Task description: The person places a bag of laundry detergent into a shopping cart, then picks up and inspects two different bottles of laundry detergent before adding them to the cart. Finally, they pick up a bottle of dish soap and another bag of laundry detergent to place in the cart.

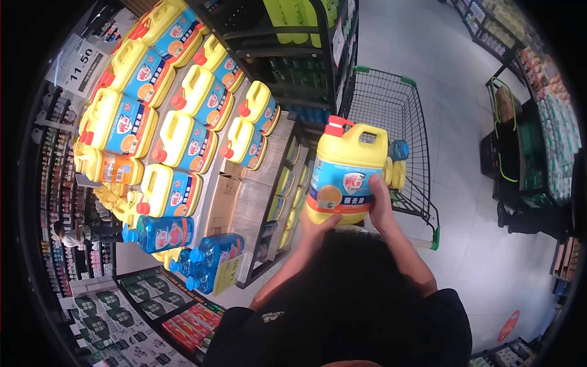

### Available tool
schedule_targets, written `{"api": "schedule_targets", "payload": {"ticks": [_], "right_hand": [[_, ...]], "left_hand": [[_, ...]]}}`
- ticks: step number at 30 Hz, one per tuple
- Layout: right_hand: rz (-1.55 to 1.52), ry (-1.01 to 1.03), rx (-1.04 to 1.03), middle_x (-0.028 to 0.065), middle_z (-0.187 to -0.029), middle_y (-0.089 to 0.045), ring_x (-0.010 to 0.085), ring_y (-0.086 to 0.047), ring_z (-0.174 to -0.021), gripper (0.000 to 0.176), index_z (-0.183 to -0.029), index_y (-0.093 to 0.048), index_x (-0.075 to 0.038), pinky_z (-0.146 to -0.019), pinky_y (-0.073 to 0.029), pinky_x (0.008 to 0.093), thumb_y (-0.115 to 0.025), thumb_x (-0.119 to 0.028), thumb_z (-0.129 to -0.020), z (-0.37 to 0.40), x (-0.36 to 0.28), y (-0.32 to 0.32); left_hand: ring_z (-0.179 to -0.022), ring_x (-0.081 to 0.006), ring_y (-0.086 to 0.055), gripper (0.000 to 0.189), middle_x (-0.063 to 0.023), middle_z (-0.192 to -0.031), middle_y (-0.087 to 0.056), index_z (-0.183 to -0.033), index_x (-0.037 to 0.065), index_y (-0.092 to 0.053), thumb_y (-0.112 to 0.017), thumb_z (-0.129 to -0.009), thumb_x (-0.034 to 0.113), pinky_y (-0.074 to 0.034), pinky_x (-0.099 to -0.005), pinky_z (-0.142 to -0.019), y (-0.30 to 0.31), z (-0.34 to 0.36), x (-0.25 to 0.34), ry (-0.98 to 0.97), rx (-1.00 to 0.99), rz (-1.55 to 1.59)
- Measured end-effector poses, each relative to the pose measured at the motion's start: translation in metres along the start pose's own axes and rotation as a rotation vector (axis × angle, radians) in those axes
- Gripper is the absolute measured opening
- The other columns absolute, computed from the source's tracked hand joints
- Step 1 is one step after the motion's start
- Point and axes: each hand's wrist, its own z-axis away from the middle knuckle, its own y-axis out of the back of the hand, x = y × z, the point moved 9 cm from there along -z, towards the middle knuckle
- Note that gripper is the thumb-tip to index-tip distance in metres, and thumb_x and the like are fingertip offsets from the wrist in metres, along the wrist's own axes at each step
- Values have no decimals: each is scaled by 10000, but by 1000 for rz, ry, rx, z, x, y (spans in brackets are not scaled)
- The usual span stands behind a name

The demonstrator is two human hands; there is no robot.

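Observation:
Between my two hands is a large yellow jug of dish soap [350, 150] with a red cap, a moulded handle and a blue and orange label facing me. My left hand [319, 225] supports it at the bottom left corner. Fingers of my right hand [380, 199] press against its lower right side. To the left, similar yellow jugs [186, 140] stand in rows on a wooden display shelf [254, 196]. Blue bottles [162, 233] sit at the near end of that shelf.
A wire shopping cart [391, 110] with green corners stands just ahead and holds some yellow and blue bottles [398, 174]. Price signs [79, 64] hang at the shelf. Stacked boxes [110, 318] are at lower left. A black basket [489, 153] and stocked shelves line the right.

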Motion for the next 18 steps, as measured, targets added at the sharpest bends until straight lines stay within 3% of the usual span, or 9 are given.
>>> {"api": "schedule_targets", "payload": {"ticks": [3, 4, 6, 7, 8, 9, 11, 13, 18], "right_hand": [[-575, -113, -80, 129, -1183, -699, 265, -659, -1140, 597, -1333, -587, -18, -1077, -486, 440, -504, -551, -1077, -21, 15, -15], [-620, -98, -263, 128, -1134, -699, 272, -660, -1109, 618, -1302, -596, -22, -1075, -485, 450, -440, -582, -1093, -40, 48, -6], [-747, -72, -305, 90, -898, -649, 255, -639, -928, 706, -1200, -608, -27, -1023, -479, 448, -237, -624, -1130, -34, 39, -19], [-867, -121, -423, 80, -867, -630, 249, -625, -893, 698, -1177, -606, -35, -1003, -476, 443, -225, -617, -1134, -32, 39, -28], [-985, -171, -544, 69, -836, -610, 244, -612, -858, 690, -1154, -603, -42, -983, -474, 437, -213, -611, -1138, -35, 38, -34], [-1102, -225, -666, 59, -805, -591, 239, -598, -824, 684, -1131, -601, -50, -963, -471, 431, -201, -604, -1141, -33, 30, -44], [-1138, -201, -824, 57, -849, -594, 222, -530, -831, 693, -1273, -613, -12, -1011, -459, 442, -211, -563, -1151, -23, 14, -54], [-1139, -190, -915, 54, -849, -595, 218, -529, -832, 720, -1269, -627, -23, -1003, -456, 439, -179, -573, -1150, -23, 10, -56], [-1030, -140, -786, 77, -857, -601, 238, -532, -826, 665, -1268, -633, -35, -1007, -472, 475, -229, -550, -1151, -24, 12, -43]], "left_hand": [[-1222, -326, -656, 782, -155, -1230, -663, -1371, 17, -573, -960, -706, 152, -543, -416, -1019, -25, 12, 55, -430, 12, -688], [-1255, -341, -641, 748, -149, -1243, -640, -1345, 58, -619, -956, -687, 175, -503, -465, -1073, -37, 17, 69, -570, -15, -655], [-1306, -316, -613, 749, -106, -1312, -616, -1349, 112, -639, -949, -671, 180, -454, -507, -1122, -63, 30, 86, -896, -176, -793], [-1332, -304, -599, 751, -85, -1346, -604, -1352, 140, -650, -946, -663, 182, -429, -528, -1147, -74, 41, 88, -1061, -257, -858], [-1382, -262, -554, 664, -21, -1416, -560, -1356, 258, -671, -885, -730, 196, -358, -564, -1196, -82, 46, 74, -1059, -349, -948], [-1353, -260, -575, 634, -22, -1389, -573, -1330, 269, -687, -888, -732, 197, -374, -558, -1184, -88, 53, 73, -1129, -366, -974], [-1296, -256, -617, 576, -23, -1333, -601, -1276, 291, -721, -895, -735, 199, -407, -545, -1158, -100, 66, 73, -1270, -392, -1027], [-1341, -242, -573, 551, -7, -1390, -568, -1290, 336, -705, -849, -782, 179, -390, -557, -1176, -98, 68, 68, -1241, -397, -1030], [-1387, -256, -531, 487, -34, -1426, -548, -1307, 276, -676, -784, -858, 118, -362, -567, -1209, -94, 61, 71, -1209, -383, -935]]}}
